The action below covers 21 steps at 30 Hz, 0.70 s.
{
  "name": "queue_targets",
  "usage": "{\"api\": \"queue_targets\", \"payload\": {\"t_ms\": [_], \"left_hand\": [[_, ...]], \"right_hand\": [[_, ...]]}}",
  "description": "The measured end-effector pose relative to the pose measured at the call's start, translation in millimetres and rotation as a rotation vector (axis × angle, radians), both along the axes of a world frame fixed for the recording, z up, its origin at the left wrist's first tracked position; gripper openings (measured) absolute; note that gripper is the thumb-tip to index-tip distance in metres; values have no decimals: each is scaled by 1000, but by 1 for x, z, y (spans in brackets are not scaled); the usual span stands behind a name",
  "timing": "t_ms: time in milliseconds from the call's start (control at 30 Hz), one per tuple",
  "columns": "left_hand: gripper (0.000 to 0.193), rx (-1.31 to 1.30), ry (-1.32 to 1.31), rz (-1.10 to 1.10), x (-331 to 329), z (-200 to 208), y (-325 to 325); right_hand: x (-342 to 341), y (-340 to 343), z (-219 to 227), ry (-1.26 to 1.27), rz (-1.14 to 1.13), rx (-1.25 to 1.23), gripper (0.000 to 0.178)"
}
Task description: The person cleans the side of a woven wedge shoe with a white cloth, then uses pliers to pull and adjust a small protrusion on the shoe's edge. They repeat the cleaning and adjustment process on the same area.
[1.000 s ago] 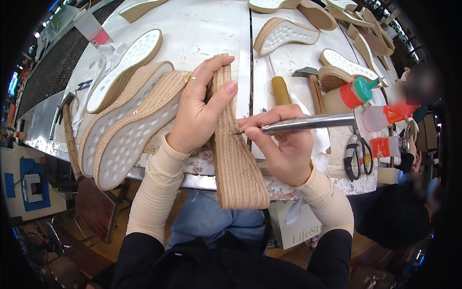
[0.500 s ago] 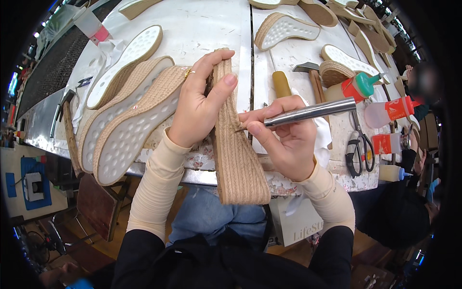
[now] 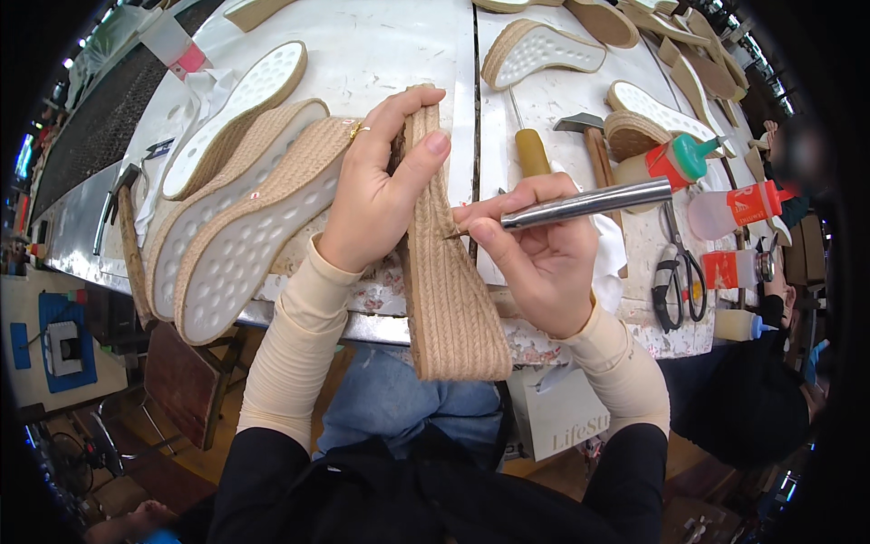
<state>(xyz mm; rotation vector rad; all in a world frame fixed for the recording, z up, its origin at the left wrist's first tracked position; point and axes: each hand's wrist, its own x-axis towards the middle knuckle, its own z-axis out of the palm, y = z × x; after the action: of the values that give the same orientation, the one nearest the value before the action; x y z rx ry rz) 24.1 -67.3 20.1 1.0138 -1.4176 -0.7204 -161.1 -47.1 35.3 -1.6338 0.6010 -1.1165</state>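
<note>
Between my hands a wedge shoe sole (image 3: 458, 317) wrapped in braided tan rope stands on its edge, its thick end overhanging the table's front. My left hand (image 3: 376, 186) grips its narrow far part, fingers over the top and thumb on the rope side. In my right hand (image 3: 544, 254) is a metal-handled awl (image 3: 589, 203), held like a pen. The thin dark tip touches the rope near the middle of the sole's side. My right fingertips rest close to that spot.
Several rope-wrapped soles (image 3: 258, 245) lie to the left beside a hammer (image 3: 131, 245). To the right are a yellow-handled tool (image 3: 531, 152), another hammer (image 3: 595, 159), scissors (image 3: 675, 276) and squeeze bottles (image 3: 734, 213). More soles (image 3: 544, 56) lie farther back. A person's dark sleeve (image 3: 734, 399) shows at right.
Little differs. The sole and both hands have shifted very slightly, and the awl's tip stays at about the same place on the rope.
</note>
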Motion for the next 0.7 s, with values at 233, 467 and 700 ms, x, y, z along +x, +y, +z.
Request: {"api": "queue_targets", "payload": {"t_ms": [233,467,700], "left_hand": [[40,30,-5,5,0,2,1],[40,26,18,6,-1,0,0],[40,30,16,17,-1,0,0]], "right_hand": [[4,-1,-4,-222,-9,130,21],[0,0,-2,-44,-25,-10,23],[2,1,-1,-102,-16,29,23]]}}
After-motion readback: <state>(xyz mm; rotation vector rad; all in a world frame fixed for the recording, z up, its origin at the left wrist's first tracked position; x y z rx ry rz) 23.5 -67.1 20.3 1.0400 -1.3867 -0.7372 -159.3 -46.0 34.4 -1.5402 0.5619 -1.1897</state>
